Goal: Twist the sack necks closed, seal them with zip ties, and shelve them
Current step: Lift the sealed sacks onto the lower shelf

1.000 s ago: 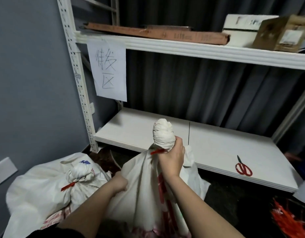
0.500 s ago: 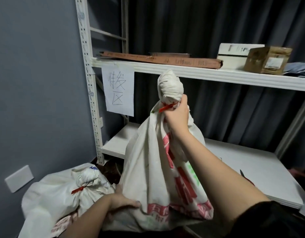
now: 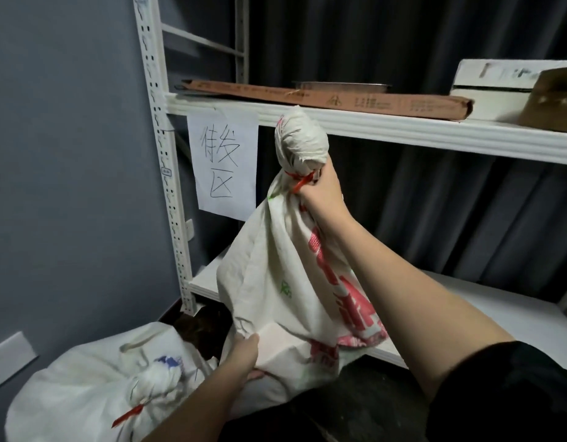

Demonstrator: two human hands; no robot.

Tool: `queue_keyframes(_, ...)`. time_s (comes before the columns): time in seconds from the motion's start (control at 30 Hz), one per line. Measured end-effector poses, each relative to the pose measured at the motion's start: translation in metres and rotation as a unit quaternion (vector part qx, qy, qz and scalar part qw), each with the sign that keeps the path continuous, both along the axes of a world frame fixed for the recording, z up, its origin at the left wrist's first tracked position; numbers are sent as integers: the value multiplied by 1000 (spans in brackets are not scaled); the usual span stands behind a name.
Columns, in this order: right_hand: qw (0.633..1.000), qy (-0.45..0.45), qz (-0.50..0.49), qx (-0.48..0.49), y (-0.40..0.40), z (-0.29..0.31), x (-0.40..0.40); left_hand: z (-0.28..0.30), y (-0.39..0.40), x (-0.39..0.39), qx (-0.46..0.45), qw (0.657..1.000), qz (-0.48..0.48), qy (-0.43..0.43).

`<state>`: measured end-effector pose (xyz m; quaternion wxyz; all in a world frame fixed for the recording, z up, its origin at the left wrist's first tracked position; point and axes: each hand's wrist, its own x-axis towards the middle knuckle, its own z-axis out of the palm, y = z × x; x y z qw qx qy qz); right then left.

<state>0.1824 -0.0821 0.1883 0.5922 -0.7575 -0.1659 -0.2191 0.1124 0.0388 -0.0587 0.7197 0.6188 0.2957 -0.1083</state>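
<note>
Fingers (image 3: 320, 186) round the sack (image 3: 276, 269) neck, now higher, nearer the upper shelf (image 3: 403, 129).

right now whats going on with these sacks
A person is lifting a tied white sack toward the lower shelf. The right hand grips its twisted neck just below the red zip tie, and the left hand holds the sack's bottom corner. Its bottom is about level with the shelf edge, not yet set down. A second tied sack lies on the floor to the left.
</note>
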Motion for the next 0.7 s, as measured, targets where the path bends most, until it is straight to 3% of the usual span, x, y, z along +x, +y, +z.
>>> queue_keyframes(0.13,999,-2,20,25,0,-3,48,6,1,52,-46,997,28,-58)
queue_keyframes(0.27,998,-35,46,-16,0,-7,88,21,-5,99,-83,990,34,-110)
queue_keyframes(0.53,990,-65,39,-120,4,-37,174,21,-14,185,-110,986,38,-117)
queue_keyframes(0.7,960,-36,-88,-262,0,-70,215,-6,-15,221,-125,984,68,-109)
